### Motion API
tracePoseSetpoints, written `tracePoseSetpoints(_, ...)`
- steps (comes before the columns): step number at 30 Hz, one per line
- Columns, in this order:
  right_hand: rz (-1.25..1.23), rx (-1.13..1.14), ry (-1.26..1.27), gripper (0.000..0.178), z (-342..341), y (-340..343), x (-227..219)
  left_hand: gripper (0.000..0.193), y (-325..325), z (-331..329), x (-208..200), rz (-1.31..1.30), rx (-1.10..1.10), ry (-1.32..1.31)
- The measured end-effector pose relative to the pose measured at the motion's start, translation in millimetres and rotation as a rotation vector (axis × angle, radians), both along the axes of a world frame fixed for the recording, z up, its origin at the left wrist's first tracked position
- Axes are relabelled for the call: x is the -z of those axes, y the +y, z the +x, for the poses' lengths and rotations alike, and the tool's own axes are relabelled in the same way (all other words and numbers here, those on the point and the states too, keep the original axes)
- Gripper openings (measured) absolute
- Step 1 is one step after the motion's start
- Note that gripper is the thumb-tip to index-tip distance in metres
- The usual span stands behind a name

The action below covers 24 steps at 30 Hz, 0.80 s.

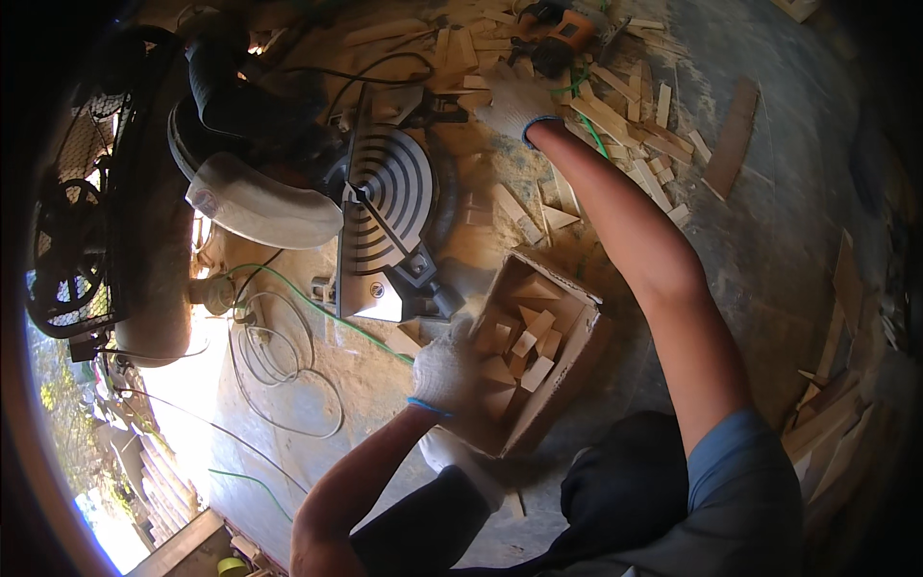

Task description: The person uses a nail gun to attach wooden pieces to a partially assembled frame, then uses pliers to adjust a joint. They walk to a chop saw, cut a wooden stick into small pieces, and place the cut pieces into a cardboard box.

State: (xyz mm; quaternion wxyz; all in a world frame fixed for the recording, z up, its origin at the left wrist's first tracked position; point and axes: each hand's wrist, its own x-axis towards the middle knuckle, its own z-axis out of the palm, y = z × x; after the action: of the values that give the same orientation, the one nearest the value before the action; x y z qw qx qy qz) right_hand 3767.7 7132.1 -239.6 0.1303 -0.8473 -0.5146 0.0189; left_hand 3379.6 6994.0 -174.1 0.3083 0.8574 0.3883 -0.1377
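Note:
A cardboard box (558,389) stands on the floor in front of me, with several small cut wood pieces (532,333) inside. My left hand (445,370), in a white knit glove with a blue cuff, is closed at the box's left wall and seems to grip it. Stretched far forward, my right hand (517,102) wears the same kind of glove. It is over the scattered wood offcuts (606,115) beyond the box; its fingers are blurred, and whether they hold a piece cannot be made out.
A miter saw (389,202) with a round ringed base stands left of the box. An orange and black power tool (565,43) lies among offcuts at the back. An air compressor (154,279), a coiled hose (279,356) and a green cord (370,338) are on the left. More wood (832,418) lies at right.

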Motion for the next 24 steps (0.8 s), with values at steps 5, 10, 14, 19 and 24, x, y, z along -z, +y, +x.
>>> tracePoseSetpoints(5,-0.185,-0.101,0.032,0.076,-22,2,26,0.032,0,1,7,-0.028,-0.002,-0.001)
tracePoseSetpoints(10,-0.05,-0.303,-0.013,0.044,-85,10,3,0.023,2,-10,7,-0.023,-0.036,0.044)
tracePoseSetpoints(14,0.119,-0.456,0.045,0.037,-123,58,-17,0.024,1,-8,8,-0.01,-0.037,-0.041)
tracePoseSetpoints(19,0.003,-0.344,0.525,0.034,-142,117,-30,0.024,0,-20,14,0.04,-0.046,-0.067)
tracePoseSetpoints(24,0.165,0.182,0.481,0.038,-64,96,12,0.022,2,-13,7,-0.008,-0.065,-0.006)
